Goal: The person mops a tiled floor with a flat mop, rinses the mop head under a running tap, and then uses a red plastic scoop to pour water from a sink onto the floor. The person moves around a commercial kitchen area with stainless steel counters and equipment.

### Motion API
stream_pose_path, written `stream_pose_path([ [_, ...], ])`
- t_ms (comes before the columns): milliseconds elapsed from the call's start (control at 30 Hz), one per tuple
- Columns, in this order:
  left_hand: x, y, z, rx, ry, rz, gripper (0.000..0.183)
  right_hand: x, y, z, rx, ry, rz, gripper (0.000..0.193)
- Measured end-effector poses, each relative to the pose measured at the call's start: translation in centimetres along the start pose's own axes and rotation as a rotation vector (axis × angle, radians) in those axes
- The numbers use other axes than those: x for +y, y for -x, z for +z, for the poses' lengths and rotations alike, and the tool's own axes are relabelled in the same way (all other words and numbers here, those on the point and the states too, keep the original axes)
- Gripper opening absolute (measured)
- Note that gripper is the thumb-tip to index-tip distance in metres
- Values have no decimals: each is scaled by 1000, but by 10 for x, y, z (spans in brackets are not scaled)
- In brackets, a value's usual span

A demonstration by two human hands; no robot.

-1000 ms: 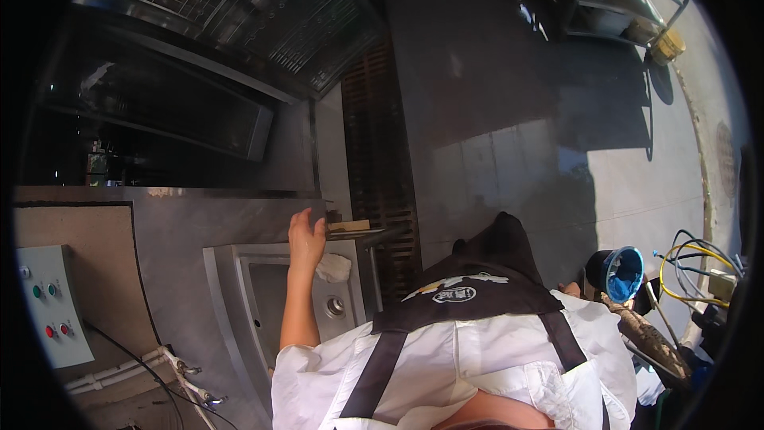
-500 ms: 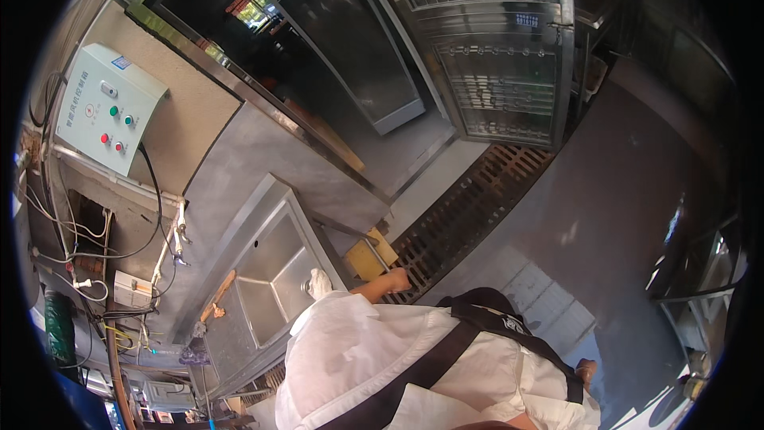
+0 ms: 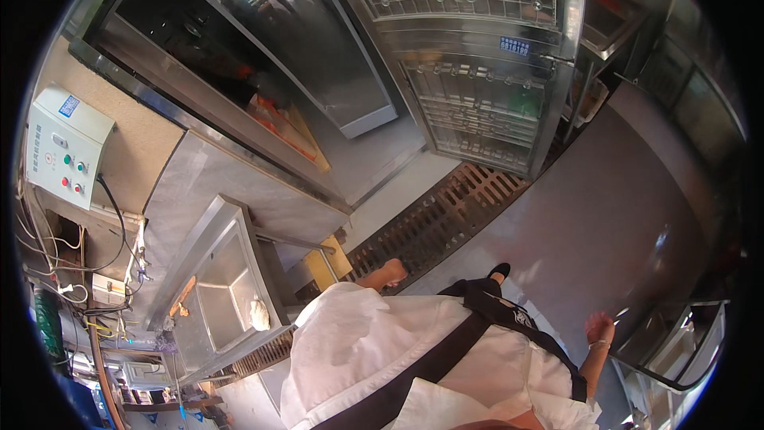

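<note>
My left hand point(image 3: 390, 272) hangs in front of my body, above the rusty floor grate point(image 3: 414, 227). Its fingers are curled closed and nothing shows in them. On the other side, my right hand point(image 3: 598, 327) is held away from my body over the grey floor point(image 3: 581, 199). Its fingers are slightly apart, it holds nothing, and a band point(image 3: 600, 342) circles the wrist. Nearest to my left hand are a yellow block point(image 3: 328, 261) and the steel sink point(image 3: 227, 271). A white cloth point(image 3: 259, 314) lies at the sink's near edge.
Ahead, a metal door point(image 3: 485, 72) with barred panels stands swung out beside a doorway point(image 3: 382, 167). A control box point(image 3: 68, 147) with coloured buttons hangs on the left wall, above loose cables and pipes. At the right is a metal-framed rack point(image 3: 676, 342).
My body has moved forward and right, so the sink and control box sit farther left. My right hand has swung out into fuller view. One black shoe now shows.
</note>
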State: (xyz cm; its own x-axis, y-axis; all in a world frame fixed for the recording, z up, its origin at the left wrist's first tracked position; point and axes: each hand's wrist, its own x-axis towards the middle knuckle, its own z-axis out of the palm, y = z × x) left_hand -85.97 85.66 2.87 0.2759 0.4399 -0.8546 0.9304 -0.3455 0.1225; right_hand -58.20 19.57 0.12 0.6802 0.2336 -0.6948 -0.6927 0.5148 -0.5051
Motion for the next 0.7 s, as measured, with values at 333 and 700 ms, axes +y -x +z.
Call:
stream_pose_path([
  [333,305,-68,-111,337,-132,709,19,-26,-89,65,494,1166,169,23],
  [700,354,-102,-61,-45,-910,357,13,-198,-246,32,133,2192,261,25],
])
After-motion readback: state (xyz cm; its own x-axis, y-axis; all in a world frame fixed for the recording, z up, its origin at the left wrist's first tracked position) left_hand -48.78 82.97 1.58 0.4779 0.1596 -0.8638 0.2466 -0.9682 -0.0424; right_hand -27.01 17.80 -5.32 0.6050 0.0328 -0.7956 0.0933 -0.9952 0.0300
